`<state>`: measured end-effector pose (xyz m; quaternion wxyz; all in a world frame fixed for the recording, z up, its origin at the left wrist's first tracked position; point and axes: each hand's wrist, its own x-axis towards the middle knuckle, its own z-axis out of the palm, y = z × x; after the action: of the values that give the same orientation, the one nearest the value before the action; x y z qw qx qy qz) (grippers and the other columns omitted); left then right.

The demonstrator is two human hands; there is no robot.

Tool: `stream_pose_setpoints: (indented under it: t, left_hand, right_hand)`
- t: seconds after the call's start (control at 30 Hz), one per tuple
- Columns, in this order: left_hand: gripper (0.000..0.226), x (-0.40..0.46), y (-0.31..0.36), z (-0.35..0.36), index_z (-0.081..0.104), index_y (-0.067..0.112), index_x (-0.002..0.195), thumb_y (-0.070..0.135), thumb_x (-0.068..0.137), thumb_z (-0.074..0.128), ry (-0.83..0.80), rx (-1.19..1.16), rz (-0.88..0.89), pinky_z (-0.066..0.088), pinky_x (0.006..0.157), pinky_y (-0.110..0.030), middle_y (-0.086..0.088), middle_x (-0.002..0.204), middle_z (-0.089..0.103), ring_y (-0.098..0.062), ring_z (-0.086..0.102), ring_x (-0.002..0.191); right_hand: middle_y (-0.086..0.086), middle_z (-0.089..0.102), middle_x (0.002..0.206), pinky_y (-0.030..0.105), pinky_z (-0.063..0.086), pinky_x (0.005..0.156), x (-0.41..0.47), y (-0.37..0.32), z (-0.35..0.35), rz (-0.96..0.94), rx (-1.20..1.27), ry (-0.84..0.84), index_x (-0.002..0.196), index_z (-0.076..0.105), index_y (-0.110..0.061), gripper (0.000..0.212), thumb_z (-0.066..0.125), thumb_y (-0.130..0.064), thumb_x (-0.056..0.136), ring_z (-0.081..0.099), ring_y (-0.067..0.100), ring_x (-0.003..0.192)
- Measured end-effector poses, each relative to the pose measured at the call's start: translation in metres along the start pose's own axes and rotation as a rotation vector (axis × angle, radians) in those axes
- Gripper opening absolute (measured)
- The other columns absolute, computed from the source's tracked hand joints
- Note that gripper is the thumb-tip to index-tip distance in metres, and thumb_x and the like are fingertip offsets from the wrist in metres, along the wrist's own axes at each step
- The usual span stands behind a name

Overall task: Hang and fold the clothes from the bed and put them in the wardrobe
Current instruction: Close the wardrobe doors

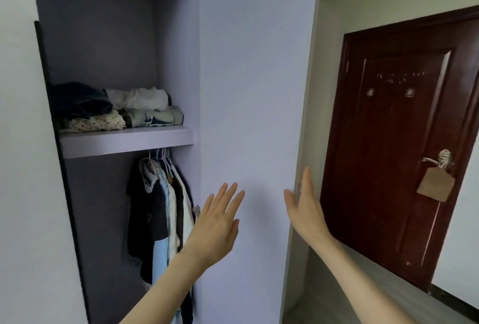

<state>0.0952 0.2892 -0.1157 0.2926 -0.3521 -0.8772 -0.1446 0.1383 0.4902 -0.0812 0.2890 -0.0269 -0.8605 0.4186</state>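
The wardrobe stands open in front of me, its pale lilac door (248, 90) swung out to the right. On the shelf (127, 139) lie folded clothes (116, 108): dark jeans, a white piece, washed denim and a dotted cream piece. Below the shelf, several garments on hangers (160, 209) hang from a rail, dark, light blue and cream. My left hand (217, 225) is raised with straight fingers in front of the door's inner face and holds nothing. My right hand (304, 209) is flat with straight fingers at the door's outer edge. The bed is out of view.
A dark red room door (394, 142) with a metal handle and a brown paper tag (435, 184) stands to the right. A grey-white wall (20, 168) borders the wardrobe on the left. Wooden floor (324, 305) shows at the lower right.
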Motion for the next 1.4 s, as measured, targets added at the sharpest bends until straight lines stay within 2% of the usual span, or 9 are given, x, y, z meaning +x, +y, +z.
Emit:
stream_pose_setpoints:
  t: [0.13,0.2,0.33,0.5,0.67,0.8,1.03,1.2,1.4]
  left_hand:
    - [0.070,0.011,0.016,0.019,-0.019,0.027,0.143,0.047,0.098,0.031,-0.014,0.054,-0.066,-0.008,0.118,-0.037,0.008,0.152,-0.023,-0.015,-0.024,0.142]
    - [0.080,0.009,0.023,0.021,-0.028,0.027,0.139,0.062,0.092,0.026,-0.008,0.082,-0.127,-0.016,0.116,-0.034,0.009,0.150,-0.030,-0.012,-0.029,0.139]
    - [0.104,0.005,0.025,0.010,-0.029,0.020,0.141,0.085,0.074,0.018,0.009,0.059,-0.206,-0.020,0.113,-0.035,0.005,0.150,-0.034,-0.011,-0.030,0.139]
    - [0.114,-0.020,-0.002,-0.023,-0.024,0.013,0.144,0.087,0.069,0.021,0.068,0.130,-0.311,-0.018,0.114,-0.037,0.003,0.151,-0.031,-0.011,-0.028,0.140]
    - [0.104,-0.072,-0.043,-0.062,-0.019,0.012,0.145,0.078,0.078,0.025,0.107,0.273,-0.447,-0.012,0.116,-0.040,0.000,0.155,-0.023,-0.015,-0.021,0.143]
    - [0.100,-0.100,-0.084,-0.084,-0.023,0.012,0.143,0.072,0.085,0.032,0.131,0.379,-0.574,-0.014,0.115,-0.042,-0.001,0.152,-0.028,-0.017,-0.027,0.141]
    - [0.103,-0.121,-0.174,-0.100,-0.032,0.014,0.140,0.077,0.082,0.025,0.081,0.509,-0.662,-0.023,0.110,-0.047,-0.004,0.148,-0.038,-0.020,-0.035,0.137]
    - [0.109,-0.121,-0.239,-0.099,-0.031,0.015,0.141,0.088,0.072,0.010,0.083,0.533,-0.645,-0.027,0.108,-0.045,-0.003,0.149,-0.038,-0.019,-0.034,0.137]
    - [0.109,-0.108,-0.299,-0.100,-0.018,0.012,0.143,0.077,0.077,0.040,0.129,0.535,-0.647,-0.013,0.112,-0.056,-0.009,0.152,-0.022,-0.031,-0.021,0.141]
  right_hand:
    - [-0.025,0.037,0.138,0.001,0.030,0.090,0.012,0.008,-0.016,0.025,0.333,-0.098,0.146,0.024,-0.039,0.047,0.036,-0.035,0.101,0.037,-0.015,0.119]
    - [-0.027,0.043,0.131,0.001,0.034,0.081,0.009,0.007,-0.021,0.028,0.405,-0.150,0.139,0.036,-0.043,0.040,0.035,-0.043,0.099,0.045,-0.011,0.117]
    - [-0.021,0.056,0.119,0.017,0.036,0.091,0.000,-0.009,-0.017,-0.033,0.433,-0.297,0.109,0.048,-0.058,0.032,0.031,-0.062,0.083,0.059,-0.001,0.104]
    - [-0.015,0.062,0.115,-0.007,0.030,0.082,-0.006,-0.036,0.016,-0.204,0.389,-0.506,0.110,0.051,-0.058,0.040,0.023,-0.066,0.082,0.054,-0.019,0.099]
    - [-0.029,0.044,0.135,0.027,0.034,0.110,-0.010,-0.075,0.084,-0.368,0.449,-0.621,0.116,0.044,-0.064,0.037,0.020,-0.067,0.088,0.050,-0.006,0.119]
    - [-0.024,0.006,0.154,0.025,0.017,0.114,-0.009,-0.101,0.146,-0.557,0.210,-0.653,0.139,0.024,-0.057,0.052,0.017,-0.068,0.089,0.015,-0.002,0.140]
    - [-0.005,-0.031,0.152,0.042,0.003,0.118,0.012,-0.125,0.245,-0.888,-0.258,-0.365,0.144,-0.007,-0.043,0.063,0.036,-0.031,0.100,-0.024,0.018,0.143]
    - [0.010,0.020,0.155,0.066,0.030,0.102,0.040,-0.128,0.295,-0.996,-0.414,-0.094,0.145,0.023,-0.032,0.078,0.069,-0.030,0.082,0.021,0.040,0.140]
    - [0.009,0.032,0.150,0.072,0.032,0.095,0.064,-0.147,0.353,-0.973,-0.456,0.050,0.141,0.041,-0.028,0.081,0.080,-0.034,0.070,0.029,0.040,0.136]
